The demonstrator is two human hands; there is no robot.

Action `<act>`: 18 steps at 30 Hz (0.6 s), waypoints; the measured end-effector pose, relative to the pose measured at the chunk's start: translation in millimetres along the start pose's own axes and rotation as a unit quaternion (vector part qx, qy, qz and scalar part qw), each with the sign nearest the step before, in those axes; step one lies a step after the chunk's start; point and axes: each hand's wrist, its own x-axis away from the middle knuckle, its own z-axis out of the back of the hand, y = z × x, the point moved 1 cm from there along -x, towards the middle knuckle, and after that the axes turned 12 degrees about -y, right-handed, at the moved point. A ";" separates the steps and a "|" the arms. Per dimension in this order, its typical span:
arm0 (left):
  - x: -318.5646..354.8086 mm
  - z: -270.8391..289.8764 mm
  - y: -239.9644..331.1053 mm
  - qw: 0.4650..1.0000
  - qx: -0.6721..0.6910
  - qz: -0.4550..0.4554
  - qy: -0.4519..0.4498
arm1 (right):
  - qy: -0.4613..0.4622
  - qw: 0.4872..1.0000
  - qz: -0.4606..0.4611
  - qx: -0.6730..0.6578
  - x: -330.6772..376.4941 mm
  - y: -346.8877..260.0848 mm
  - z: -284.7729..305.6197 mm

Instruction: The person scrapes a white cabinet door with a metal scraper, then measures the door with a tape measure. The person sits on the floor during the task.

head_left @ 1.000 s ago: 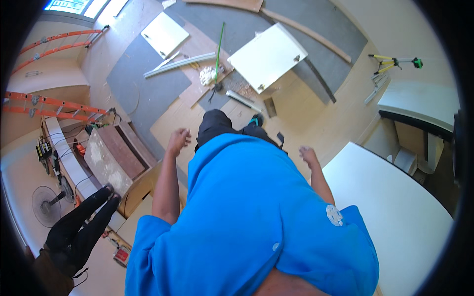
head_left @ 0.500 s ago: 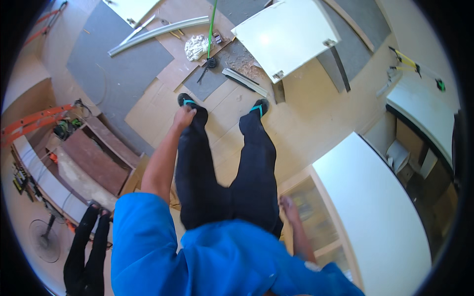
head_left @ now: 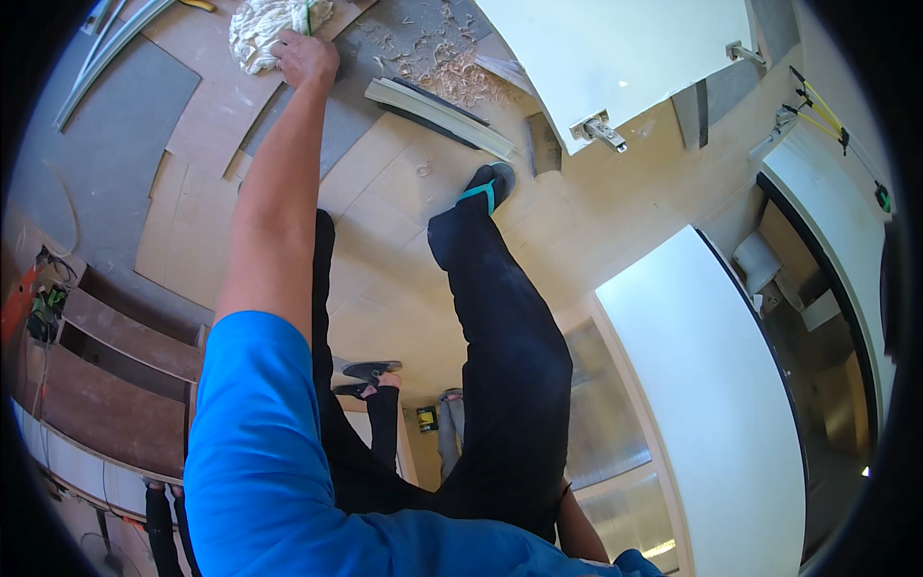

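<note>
My left arm reaches down to the floor at the upper left. My left hand [head_left: 308, 60] is closed at the lower right of a bunched white cloth [head_left: 261, 34], its fingers against the cloth. A green tape blade [head_left: 309, 13] runs up from the fingers; the tape measure's dark case is mostly covered by the hand. My right forearm [head_left: 581, 531] hangs beside my right thigh, and the thigh hides the hand. Right of the cloth lie pale metal strips [head_left: 440, 117] and wood shavings [head_left: 461, 79].
A white door panel [head_left: 625, 58] with metal hinges lies at the upper right. A white-topped cabinet [head_left: 711, 385] stands close on my right. Brown drawer-like boxes [head_left: 115, 394] are at the left. Another person's feet [head_left: 370, 375] show behind my legs; cardboard covers the floor.
I have bent forward, and the floor looks closer. My left hand has gone from beside my knee down to the tape measure by the cloth. My right hand has slipped behind my thigh.
</note>
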 end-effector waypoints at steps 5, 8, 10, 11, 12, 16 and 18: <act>-3.7 9.7 -65.3 0.980 0.109 -0.140 -0.089 | -0.046 0.988 0.108 0.098 -6.3 -73.7 29.2; 60.4 52.7 -42.8 0.894 0.373 -0.066 -0.238 | -0.029 0.995 0.096 0.024 -7.1 -74.9 9.0; 92.9 92.3 -56.8 0.890 0.395 -0.080 -0.212 | 0.012 0.999 0.027 0.013 -3.0 -88.8 14.2; 108.0 117.0 -65.2 0.948 0.255 -0.140 -0.127 | 0.038 0.998 -0.014 0.046 -6.2 -105.5 17.8; 133.7 155.5 -55.5 0.968 0.153 -0.198 -0.019 | 0.050 0.996 -0.027 0.072 -5.5 -116.9 9.5; 196.4 320.0 -48.7 0.953 0.137 -0.226 0.150 | 0.069 0.985 0.012 0.160 43.1 -160.4 -19.7; 220.3 406.8 -58.5 0.961 0.095 -0.233 0.115 | 0.062 0.975 0.069 0.203 57.0 -200.6 -26.5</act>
